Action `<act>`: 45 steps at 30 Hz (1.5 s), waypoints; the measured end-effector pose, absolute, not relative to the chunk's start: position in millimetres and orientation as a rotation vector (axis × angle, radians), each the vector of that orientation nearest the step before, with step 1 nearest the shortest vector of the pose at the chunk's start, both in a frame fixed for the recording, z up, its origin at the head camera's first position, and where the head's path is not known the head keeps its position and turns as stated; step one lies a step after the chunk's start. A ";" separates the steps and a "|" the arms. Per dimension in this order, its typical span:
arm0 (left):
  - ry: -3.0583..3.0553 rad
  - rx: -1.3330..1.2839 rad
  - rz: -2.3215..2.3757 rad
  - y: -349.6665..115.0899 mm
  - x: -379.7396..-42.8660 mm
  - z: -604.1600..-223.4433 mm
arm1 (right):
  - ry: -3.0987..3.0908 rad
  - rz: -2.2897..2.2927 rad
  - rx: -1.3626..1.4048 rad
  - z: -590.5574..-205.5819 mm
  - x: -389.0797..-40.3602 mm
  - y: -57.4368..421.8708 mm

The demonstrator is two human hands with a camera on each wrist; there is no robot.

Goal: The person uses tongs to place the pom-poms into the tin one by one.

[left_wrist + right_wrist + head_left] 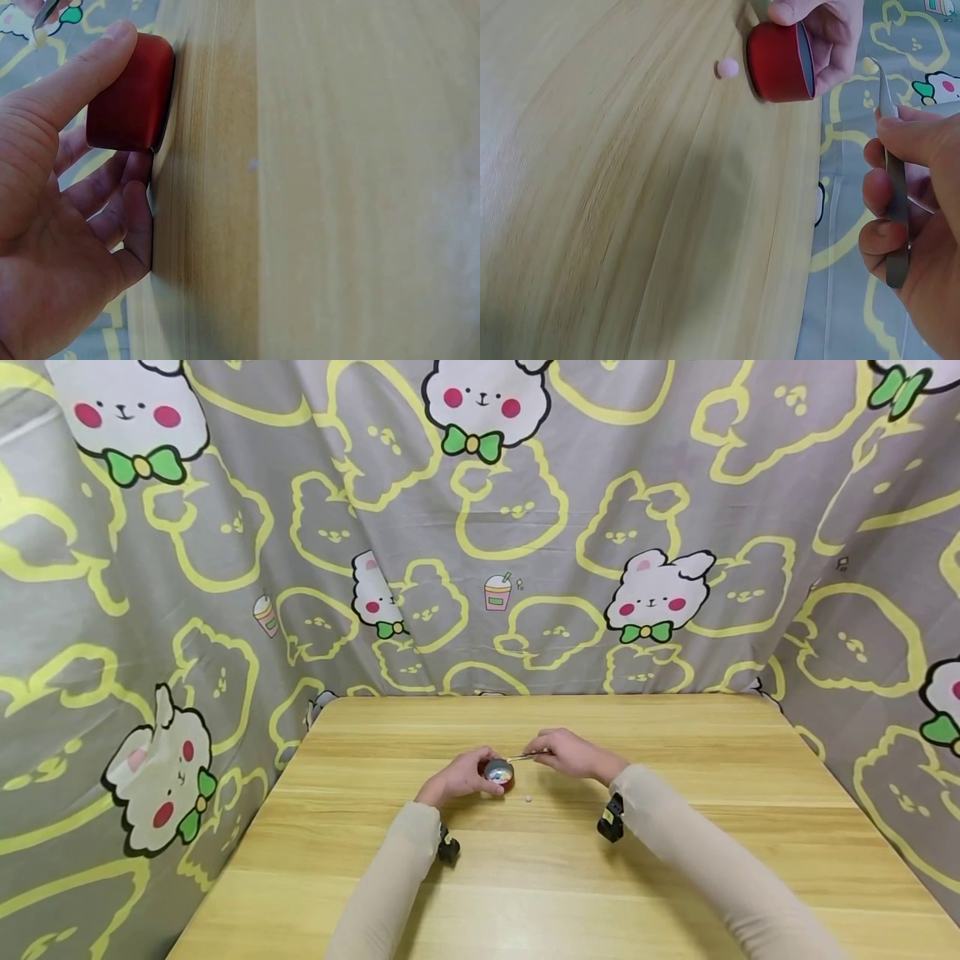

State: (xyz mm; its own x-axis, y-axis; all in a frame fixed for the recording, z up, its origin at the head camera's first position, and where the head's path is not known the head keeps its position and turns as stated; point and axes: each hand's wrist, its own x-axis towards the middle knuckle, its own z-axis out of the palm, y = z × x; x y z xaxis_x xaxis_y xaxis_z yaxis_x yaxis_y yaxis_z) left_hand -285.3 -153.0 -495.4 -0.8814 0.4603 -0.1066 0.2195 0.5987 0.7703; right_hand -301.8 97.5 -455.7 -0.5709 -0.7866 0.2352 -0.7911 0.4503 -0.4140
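My left hand (463,774) grips a small red round tin (498,774) standing on the table, thumb on one side and fingers around the other. In the head view its upper side looks shiny with bits of colour; what lies inside is unclear. Metal tweezers (897,206) with a bent tip are pinched in my right hand (568,752), to the right of the tin. At their tip sits a tiny pale yellow ball (870,66), apart from the tin in the right wrist view. A small pink ball (727,67) lies on the table beside the tin.
The wooden table (510,877) extends around both hands. Behind it and at both sides hangs a grey curtain (420,510) with yellow outlines and cartoon animals. A black wrist device (611,818) is strapped at the right sleeve, another (448,846) at the left.
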 end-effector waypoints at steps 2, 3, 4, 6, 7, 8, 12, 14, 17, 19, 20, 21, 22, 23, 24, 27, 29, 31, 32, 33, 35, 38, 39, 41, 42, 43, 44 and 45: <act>2.536 0.554 1.158 -152.9 -285.3 -495.5 | -2.671 0.768 1.448 -457.0 -302.0 95.0; 2.537 0.552 1.155 -153.0 -285.4 -495.7 | -2.674 0.768 1.446 -457.7 -302.3 93.6; 2.539 0.551 1.151 -153.0 -285.5 -495.9 | -2.677 0.765 1.445 -458.5 -302.7 92.6; 2.541 0.546 1.147 -153.1 -285.6 -496.0 | -2.687 0.768 1.441 -459.7 -303.5 90.3; 2.540 0.543 1.146 -153.2 -285.7 -496.0 | -2.692 0.771 1.438 -460.2 -303.9 89.4; 2.542 0.539 1.144 -153.2 -285.9 -496.0 | -2.696 0.772 1.438 -460.6 -304.1 88.6; 2.543 0.543 1.153 -153.1 -286.6 -496.4 | -2.687 0.777 1.459 -460.8 -303.8 85.5; 2.543 0.546 1.154 -153.3 -287.1 -496.8 | -2.681 0.777 1.472 -460.6 -303.3 84.3; 2.545 0.565 1.156 -154.3 -287.7 -497.6 | -2.687 0.771 1.478 -461.3 -303.6 83.0; 2.555 0.592 1.145 -154.9 -287.6 -497.3 | -2.696 0.758 1.474 -463.2 -305.0 82.6; 2.559 0.596 1.140 -154.9 -287.7 -497.5 | -2.696 0.753 1.474 -464.3 -305.7 82.4; 2.560 0.603 1.139 -155.0 -287.6 -497.4 | -2.703 0.746 1.469 -465.3 -306.5 82.1; 2.562 0.606 1.138 -155.0 -287.7 -497.2 | -2.704 0.740 1.467 -466.4 -307.3 81.9; 2.560 0.600 1.137 -155.1 -287.9 -497.0 | -2.707 0.737 1.465 -467.5 -308.1 81.7; 2.559 0.596 1.137 -154.9 -287.6 -496.9 | -2.710 0.735 1.464 -468.6 -309.2 81.5; 2.549 0.567 1.147 -154.7 -287.5 -496.5 | -2.716 0.734 1.466 -471.2 -310.8 80.5; 2.539 0.560 1.161 -154.4 -287.2 -496.3 | -2.719 0.735 1.466 -472.4 -311.6 79.8; 2.534 0.561 1.173 -154.1 -287.0 -496.8 | -2.721 0.736 1.468 -473.2 -311.6 79.1; 2.532 0.561 1.176 -154.1 -286.8 -497.1 | -2.725 0.733 1.467 -473.5 -311.6 78.7; 2.531 0.563 1.177 -154.0 -286.7 -497.4 | -2.728 0.729 1.467 -473.7 -311.6 78.5; 2.530 0.562 1.178 -154.0 -286.7 -498.1 | -2.734 0.727 1.463 -474.0 -311.5 78.0; 2.529 0.556 1.177 -154.2 -286.9 -498.8 | -2.749 0.725 1.452 -474.2 -310.9 77.7; 2.527 0.556 1.178 -154.3 -287.1 -499.0 | -2.759 0.725 1.445 -474.2 -310.7 77.7; 2.525 0.556 1.181 -154.5 -287.5 -499.2 | -2.778 0.726 1.429 -474.2 -310.3 77.8; 2.524 0.557 1.183 -154.7 -287.6 -499.3 | -2.788 0.725 1.421 -474.1 -310.1 77.8; 2.523 0.558 1.184 -154.9 -287.7 -499.3 | -2.792 0.727 1.419 -474.1 -310.0 78.0; 2.524 0.561 1.184 -155.0 -287.8 -499.2 | -2.802 0.724 1.411 -474.1 -309.8 78.0; 2.524 0.565 1.185 -155.2 -287.8 -499.1 | -2.806 0.728 1.407 -474.2 -309.8 78.1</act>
State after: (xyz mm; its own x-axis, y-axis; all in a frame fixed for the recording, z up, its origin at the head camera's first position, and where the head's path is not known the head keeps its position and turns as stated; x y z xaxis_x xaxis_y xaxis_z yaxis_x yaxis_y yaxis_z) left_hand -287.8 -155.2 -499.1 -0.8794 0.4661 -0.0974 0.2228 0.5834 0.7810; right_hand -309.8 78.1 -474.2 -0.6159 -0.7775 0.1270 -0.7412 0.5172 -0.4280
